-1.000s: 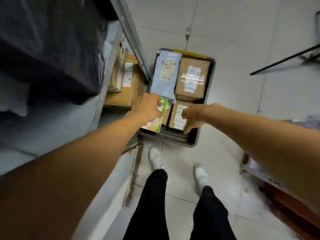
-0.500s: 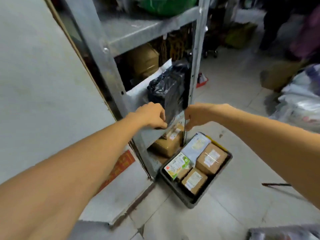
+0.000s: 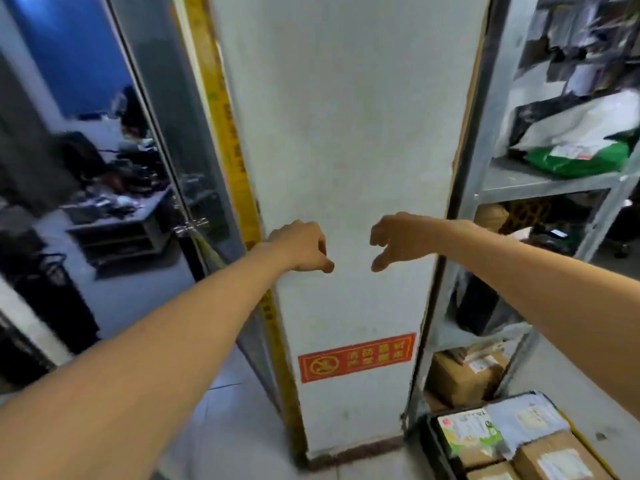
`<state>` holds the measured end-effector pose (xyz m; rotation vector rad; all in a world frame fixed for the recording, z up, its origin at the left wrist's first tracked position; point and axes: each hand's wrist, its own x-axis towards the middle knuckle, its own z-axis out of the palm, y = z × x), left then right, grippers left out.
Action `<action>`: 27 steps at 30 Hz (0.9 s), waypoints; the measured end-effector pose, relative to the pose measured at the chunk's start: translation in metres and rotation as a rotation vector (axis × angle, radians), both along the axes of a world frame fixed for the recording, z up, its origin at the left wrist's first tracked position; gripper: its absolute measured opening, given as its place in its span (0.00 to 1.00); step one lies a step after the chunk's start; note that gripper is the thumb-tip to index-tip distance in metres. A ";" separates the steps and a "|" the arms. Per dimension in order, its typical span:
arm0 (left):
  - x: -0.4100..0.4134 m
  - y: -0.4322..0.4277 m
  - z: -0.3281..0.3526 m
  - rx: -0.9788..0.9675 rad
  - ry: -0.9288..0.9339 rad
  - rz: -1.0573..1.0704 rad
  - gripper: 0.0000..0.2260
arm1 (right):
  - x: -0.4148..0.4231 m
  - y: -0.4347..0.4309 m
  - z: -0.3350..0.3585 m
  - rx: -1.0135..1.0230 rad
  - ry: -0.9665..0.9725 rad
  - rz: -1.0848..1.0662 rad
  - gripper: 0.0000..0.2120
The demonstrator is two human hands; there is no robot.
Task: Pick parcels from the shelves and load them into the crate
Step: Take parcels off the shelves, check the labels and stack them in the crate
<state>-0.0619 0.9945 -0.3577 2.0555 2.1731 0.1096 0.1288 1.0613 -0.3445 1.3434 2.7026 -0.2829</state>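
Observation:
The dark crate [image 3: 428,441] sits on the floor at the lower right, packed with a green-and-white carton [image 3: 465,433], a grey mailer bag [image 3: 526,424] and brown boxes [image 3: 557,457]. Both my arms reach forward in front of a white pillar. My left hand [image 3: 299,245] hangs with loosely curled fingers and holds nothing. My right hand [image 3: 398,239] is also empty, fingers loosely bent, thumb pointing down. The metal shelf unit [image 3: 485,188] at the right carries a green bag [image 3: 575,161], a white bag [image 3: 575,119] and a brown box [image 3: 460,375] on its lowest level.
A white pillar [image 3: 346,168] with a red sign [image 3: 356,356] fills the middle, edged by a yellow strip [image 3: 228,140]. A glass door [image 3: 180,150] at the left shows a cluttered desk behind it. Pale floor tiles lie below.
My view has swung left from the shelf and crate to the pillar. Both hands left the black bag on the shelf and now hang empty in front of the pillar.

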 end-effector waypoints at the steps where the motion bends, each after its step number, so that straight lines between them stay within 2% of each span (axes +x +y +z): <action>1: -0.021 -0.021 0.008 0.003 0.018 0.035 0.15 | -0.025 -0.012 0.008 0.008 0.016 0.048 0.31; 4: -0.082 -0.084 0.032 0.029 0.030 0.184 0.12 | -0.094 -0.053 0.029 0.071 0.037 0.249 0.28; 8: -0.143 -0.176 0.055 0.093 -0.049 0.450 0.10 | -0.179 -0.112 0.049 0.095 0.038 0.506 0.25; 13: -0.178 -0.299 0.065 0.195 -0.027 0.792 0.09 | -0.262 -0.187 0.071 0.062 0.061 0.790 0.30; 20: -0.149 -0.480 0.064 0.184 0.029 1.224 0.08 | -0.319 -0.340 0.071 0.017 0.086 1.204 0.32; 27: -0.080 -0.653 0.062 0.149 0.120 1.662 0.09 | -0.313 -0.519 0.070 0.016 0.186 1.592 0.33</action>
